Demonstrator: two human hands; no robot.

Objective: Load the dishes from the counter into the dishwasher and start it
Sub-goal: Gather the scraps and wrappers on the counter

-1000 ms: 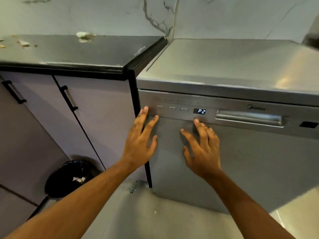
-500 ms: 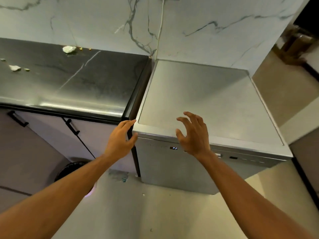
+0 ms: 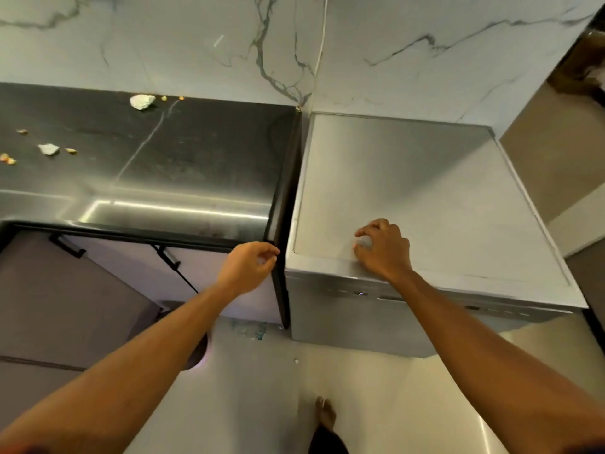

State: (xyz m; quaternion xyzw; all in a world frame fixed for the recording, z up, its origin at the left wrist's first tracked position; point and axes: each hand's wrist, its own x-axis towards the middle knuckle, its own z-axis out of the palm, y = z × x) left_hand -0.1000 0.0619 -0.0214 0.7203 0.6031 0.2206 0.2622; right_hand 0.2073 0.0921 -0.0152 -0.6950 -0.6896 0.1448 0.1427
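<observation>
The silver dishwasher [image 3: 425, 198] stands with its door shut, and a small light glows on its control strip [image 3: 361, 293]. My right hand [image 3: 383, 249] hovers over the front edge of its top, fingers loosely curled and holding nothing. At the corner of the black counter [image 3: 163, 158], just left of the machine, my left hand [image 3: 248, 267] hangs loosely curled and empty. No dishes show on the counter.
White scraps [image 3: 141, 101] and small crumbs [image 3: 49, 149] lie on the counter's far left. Cabinet doors with black handles [image 3: 167, 257] sit below it. A dark bin [image 3: 196, 352] peeks out behind my left forearm. My foot [image 3: 325, 412] is on the pale floor.
Both hands have left the dishwasher's front panel and risen to counter height. The view has lifted from the door to look down on the top. The fingers have curled in.
</observation>
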